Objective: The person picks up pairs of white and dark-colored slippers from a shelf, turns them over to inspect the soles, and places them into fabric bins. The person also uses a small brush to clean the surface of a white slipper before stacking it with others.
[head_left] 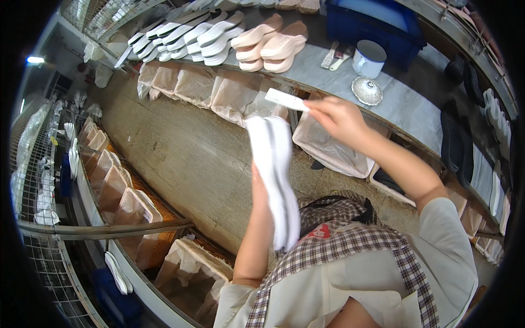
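Note:
My left hand [256,177] holds a pair of white shoe soles [273,175] upright in front of my apron. Its fingers are mostly hidden behind the soles, which are slightly blurred. Up and to the right, my right hand [340,121] is closed on one end of a flat white tool [285,99], whose other end points left above the soles without touching them. Whether this tool is a brush I cannot make out. Two small brush-like tools [334,56] lie on the grey worktop [407,104] beyond my right hand, beside a white mug [369,58] and a round silvery lid [367,91].
Stacked white soles [188,35] and pinkish soles [270,46] line the far worktop beside a blue bin [377,24]. Black soles [458,139] lie at the right. Lined baskets [333,145] stand below. More baskets [136,210] and a wire rack [38,164] flank the left.

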The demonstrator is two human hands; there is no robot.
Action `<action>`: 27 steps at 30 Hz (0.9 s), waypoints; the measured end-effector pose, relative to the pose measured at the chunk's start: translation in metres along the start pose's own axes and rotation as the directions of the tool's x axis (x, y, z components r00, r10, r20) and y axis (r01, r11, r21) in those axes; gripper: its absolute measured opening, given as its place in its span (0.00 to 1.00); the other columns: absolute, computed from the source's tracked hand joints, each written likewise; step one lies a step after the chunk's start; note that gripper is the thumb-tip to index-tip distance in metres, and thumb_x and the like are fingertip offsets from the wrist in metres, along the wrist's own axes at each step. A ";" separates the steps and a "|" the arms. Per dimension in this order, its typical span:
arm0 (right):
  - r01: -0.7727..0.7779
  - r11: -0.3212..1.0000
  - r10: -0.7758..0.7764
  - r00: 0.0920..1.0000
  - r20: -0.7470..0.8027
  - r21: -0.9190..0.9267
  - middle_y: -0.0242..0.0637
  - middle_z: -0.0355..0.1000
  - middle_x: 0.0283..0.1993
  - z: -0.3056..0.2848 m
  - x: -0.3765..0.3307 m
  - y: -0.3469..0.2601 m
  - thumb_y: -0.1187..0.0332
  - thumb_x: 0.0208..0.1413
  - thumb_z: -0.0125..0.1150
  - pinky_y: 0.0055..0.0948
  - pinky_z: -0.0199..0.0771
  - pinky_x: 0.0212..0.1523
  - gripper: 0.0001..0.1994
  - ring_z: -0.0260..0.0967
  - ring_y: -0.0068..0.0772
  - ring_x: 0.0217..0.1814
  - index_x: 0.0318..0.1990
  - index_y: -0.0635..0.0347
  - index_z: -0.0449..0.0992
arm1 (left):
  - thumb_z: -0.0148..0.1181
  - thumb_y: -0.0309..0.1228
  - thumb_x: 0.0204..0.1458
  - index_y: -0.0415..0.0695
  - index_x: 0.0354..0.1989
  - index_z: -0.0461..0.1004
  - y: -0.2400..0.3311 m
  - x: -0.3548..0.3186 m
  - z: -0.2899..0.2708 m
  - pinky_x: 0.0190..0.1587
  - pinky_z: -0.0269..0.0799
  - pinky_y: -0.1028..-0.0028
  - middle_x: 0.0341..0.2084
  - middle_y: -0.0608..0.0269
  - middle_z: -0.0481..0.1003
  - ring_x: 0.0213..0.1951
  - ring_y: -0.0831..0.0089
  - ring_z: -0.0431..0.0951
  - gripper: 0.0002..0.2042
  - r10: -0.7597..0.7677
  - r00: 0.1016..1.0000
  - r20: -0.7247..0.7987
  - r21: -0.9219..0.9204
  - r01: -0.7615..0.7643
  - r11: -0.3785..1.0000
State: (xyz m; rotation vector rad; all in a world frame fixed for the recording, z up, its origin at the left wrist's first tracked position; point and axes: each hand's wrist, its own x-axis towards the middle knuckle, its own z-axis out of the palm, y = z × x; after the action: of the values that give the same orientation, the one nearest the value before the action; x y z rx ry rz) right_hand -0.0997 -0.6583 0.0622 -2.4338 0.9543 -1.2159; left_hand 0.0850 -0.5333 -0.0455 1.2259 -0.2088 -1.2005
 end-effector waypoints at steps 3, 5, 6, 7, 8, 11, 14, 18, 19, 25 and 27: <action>0.263 0.933 -0.300 0.945 0.127 0.244 0.32 0.66 0.19 0.005 -0.039 -0.009 0.64 0.53 0.59 0.25 0.61 0.15 0.12 0.63 0.25 0.19 0.45 0.49 0.79 | 0.41 0.37 0.61 0.41 0.61 0.56 0.005 0.034 -0.020 0.50 0.70 0.70 0.50 0.54 0.67 0.48 0.67 0.72 0.22 0.144 0.986 0.081 -0.103 -0.135 0.985; 0.275 0.921 -0.348 0.898 0.268 0.275 0.29 0.62 0.18 0.015 -0.066 -0.019 0.64 0.53 0.59 0.26 0.58 0.14 0.13 0.60 0.23 0.17 0.47 0.49 0.78 | 0.41 0.39 0.61 0.41 0.60 0.57 0.000 0.047 -0.033 0.48 0.71 0.69 0.49 0.53 0.68 0.46 0.66 0.73 0.22 0.221 0.950 0.222 0.025 -0.232 0.972; 0.301 0.901 -0.400 0.857 0.325 0.313 0.29 0.62 0.18 0.018 -0.071 -0.023 0.64 0.53 0.59 0.26 0.57 0.14 0.13 0.59 0.23 0.17 0.47 0.49 0.77 | 0.41 0.39 0.61 0.41 0.60 0.57 -0.002 0.053 -0.037 0.47 0.72 0.69 0.49 0.53 0.68 0.46 0.65 0.74 0.22 0.140 0.963 0.231 -0.042 -0.134 0.990; 0.221 0.944 -0.287 0.917 0.276 0.247 0.30 0.62 0.18 0.022 -0.067 -0.023 0.66 0.52 0.60 0.27 0.58 0.14 0.13 0.59 0.26 0.16 0.46 0.51 0.78 | 0.41 0.42 0.60 0.41 0.58 0.59 -0.007 0.056 -0.037 0.42 0.72 0.69 0.45 0.53 0.69 0.42 0.65 0.74 0.22 0.061 0.983 0.172 -0.065 -0.051 0.997; 0.143 0.975 -0.185 0.946 0.265 0.169 0.32 0.62 0.18 0.025 -0.061 -0.024 0.68 0.51 0.61 0.29 0.58 0.15 0.13 0.60 0.28 0.16 0.46 0.54 0.78 | 0.41 0.44 0.59 0.40 0.55 0.61 -0.010 0.058 -0.038 0.38 0.72 0.69 0.41 0.53 0.70 0.38 0.65 0.74 0.23 0.064 0.973 0.221 -0.116 -0.039 0.992; 0.290 0.915 -0.352 0.915 0.200 0.281 0.29 0.60 0.18 0.016 -0.055 -0.039 0.67 0.51 0.60 0.28 0.56 0.13 0.12 0.57 0.24 0.15 0.44 0.52 0.78 | 0.42 0.54 0.56 0.40 0.47 0.68 -0.014 0.058 -0.036 0.21 0.71 0.67 0.25 0.52 0.73 0.21 0.62 0.73 0.27 -0.038 0.988 0.148 -0.310 0.083 0.947; 0.347 0.890 -0.414 0.887 0.204 0.297 0.28 0.59 0.18 0.011 -0.050 -0.042 0.66 0.53 0.58 0.26 0.53 0.11 0.13 0.55 0.22 0.14 0.46 0.51 0.77 | 0.42 0.54 0.56 0.39 0.48 0.67 -0.009 0.054 -0.033 0.22 0.72 0.64 0.25 0.52 0.73 0.21 0.60 0.73 0.28 0.076 0.973 0.218 -0.123 -0.050 0.991; 0.395 0.916 -0.402 0.902 0.159 0.073 0.26 0.59 0.18 0.013 -0.039 -0.032 0.64 0.53 0.58 0.24 0.50 0.10 0.16 0.53 0.20 0.14 0.50 0.50 0.74 | 0.42 0.57 0.55 0.41 0.47 0.67 -0.003 0.051 -0.024 0.22 0.70 0.66 0.23 0.54 0.71 0.19 0.63 0.70 0.28 -0.011 0.973 0.232 -0.099 0.035 0.995; 0.429 0.894 -0.445 0.881 0.157 0.128 0.26 0.59 0.18 0.014 -0.043 -0.033 0.64 0.52 0.59 0.23 0.50 0.10 0.16 0.53 0.20 0.14 0.50 0.51 0.74 | 0.42 0.57 0.55 0.42 0.46 0.67 -0.001 0.051 -0.020 0.22 0.70 0.66 0.22 0.55 0.70 0.19 0.65 0.69 0.28 -0.053 0.976 0.210 -0.161 0.088 0.983; 0.322 0.938 -0.334 0.939 0.087 0.130 0.27 0.58 0.18 0.017 -0.038 -0.034 0.65 0.51 0.61 0.25 0.52 0.11 0.15 0.55 0.22 0.15 0.47 0.53 0.76 | 0.45 0.55 0.55 0.42 0.44 0.67 0.013 0.021 -0.015 0.19 0.67 0.70 0.22 0.57 0.69 0.16 0.70 0.65 0.25 -0.167 0.875 0.455 -0.223 0.293 0.930; 0.354 0.920 -0.378 0.914 0.150 0.166 0.27 0.59 0.18 0.018 -0.042 -0.037 0.65 0.51 0.61 0.26 0.52 0.11 0.15 0.56 0.23 0.15 0.47 0.53 0.76 | 0.46 0.53 0.55 0.41 0.46 0.67 0.018 0.010 -0.015 0.24 0.66 0.70 0.26 0.57 0.69 0.20 0.70 0.66 0.25 0.003 0.855 0.518 -0.254 0.150 0.956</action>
State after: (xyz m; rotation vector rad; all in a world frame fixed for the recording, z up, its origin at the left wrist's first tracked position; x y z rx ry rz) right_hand -0.0871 -0.6038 0.0435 -2.6310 0.3580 -1.1000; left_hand 0.1099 -0.5350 -0.0420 0.6431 -0.3707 -1.5554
